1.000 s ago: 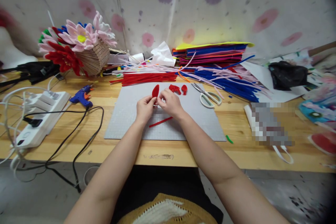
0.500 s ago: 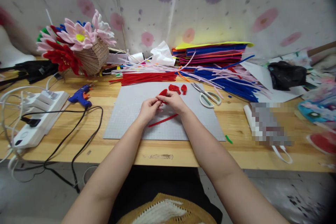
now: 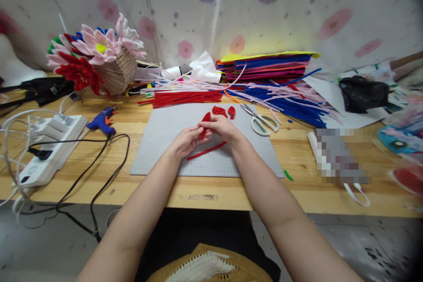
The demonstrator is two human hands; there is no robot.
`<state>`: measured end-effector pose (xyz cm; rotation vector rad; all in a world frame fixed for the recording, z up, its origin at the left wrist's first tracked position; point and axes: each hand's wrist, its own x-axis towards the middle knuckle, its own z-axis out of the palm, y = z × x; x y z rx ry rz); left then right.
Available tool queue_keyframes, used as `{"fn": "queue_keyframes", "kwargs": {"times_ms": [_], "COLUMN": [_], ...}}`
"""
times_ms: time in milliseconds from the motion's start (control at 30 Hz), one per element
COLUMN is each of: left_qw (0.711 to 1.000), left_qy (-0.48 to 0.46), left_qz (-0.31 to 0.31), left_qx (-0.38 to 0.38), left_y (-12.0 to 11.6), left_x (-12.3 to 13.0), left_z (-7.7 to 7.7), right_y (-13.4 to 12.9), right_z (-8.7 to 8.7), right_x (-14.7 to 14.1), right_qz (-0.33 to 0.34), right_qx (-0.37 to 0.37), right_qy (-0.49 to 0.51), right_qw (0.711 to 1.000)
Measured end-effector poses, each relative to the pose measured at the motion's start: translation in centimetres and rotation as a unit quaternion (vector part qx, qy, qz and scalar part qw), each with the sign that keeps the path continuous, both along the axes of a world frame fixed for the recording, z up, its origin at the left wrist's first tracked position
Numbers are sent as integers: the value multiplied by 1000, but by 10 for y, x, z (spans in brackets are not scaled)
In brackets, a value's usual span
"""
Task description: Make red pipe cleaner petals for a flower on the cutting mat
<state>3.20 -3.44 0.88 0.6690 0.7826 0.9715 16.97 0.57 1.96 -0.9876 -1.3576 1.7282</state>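
Observation:
My right hand (image 3: pixel 224 127) pinches a red fuzzy pipe-cleaner petal (image 3: pixel 206 119) between thumb and fingertips, its rounded end pointing up. Against the lower part of the petal, my left hand (image 3: pixel 190 139) has its palm turned partly up and its thumb and fingers closed on it. Both hands are just above a grey cutting mat (image 3: pixel 155 150). A single red pipe cleaner (image 3: pixel 205 151) lies on the mat below them. Beyond my right hand are several red shaped petals (image 3: pixel 219 111) and one more red petal (image 3: pixel 231 112). Open-bladed scissors (image 3: pixel 261 122) rest to their right.
Bundles of red pipe cleaners (image 3: pixel 187 98) and blue pipe cleaners (image 3: pixel 294 105) lie behind the mat. On the left are a blue glue gun (image 3: pixel 102 122), a white power strip (image 3: pixel 49 150) with looping cords, and a basket of fuzzy flowers (image 3: pixel 120 72). A green scrap (image 3: pixel 288 175) sits at right.
The red petal has been turned from nearly flat to upright. My left hand has rolled its palm upward and its fingers have spread a little.

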Motion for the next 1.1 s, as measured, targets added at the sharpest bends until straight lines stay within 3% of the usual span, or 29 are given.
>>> {"fn": "queue_keyframes", "kwargs": {"times_ms": [167,367,500,600,800,900,1000,1100], "left_qw": [1000,997,995,992,971,951,937,939], "left_qy": [0,-26,-38,-25,69,132,171,178], "left_qz": [20,62,87,122,210,245,259,253], "left_qx": [-6,-31,-29,-16,86,137,161,151], "left_y": [4,6,7,9,12,12,12,12], "left_x": [-1,-4,-4,-4,-2,-1,-1,0], "left_z": [-4,-1,1,0,-9,-14,-16,-14], "right_y": [1,2,-1,-4,-16,-18,-16,-7], "right_z": [-1,-3,2,4,6,4,-1,-6], "right_x": [-4,-6,-4,-6,-19,-23,-22,-16], "right_qz": [-29,-55,-81,-108,-130,-114,-104,-145], "right_qx": [24,41,126,233,392,423,400,293], "right_qy": [-50,-15,-85,-196,-375,-393,-354,-230], "right_qw": [998,997,985,946,830,809,839,917]}}
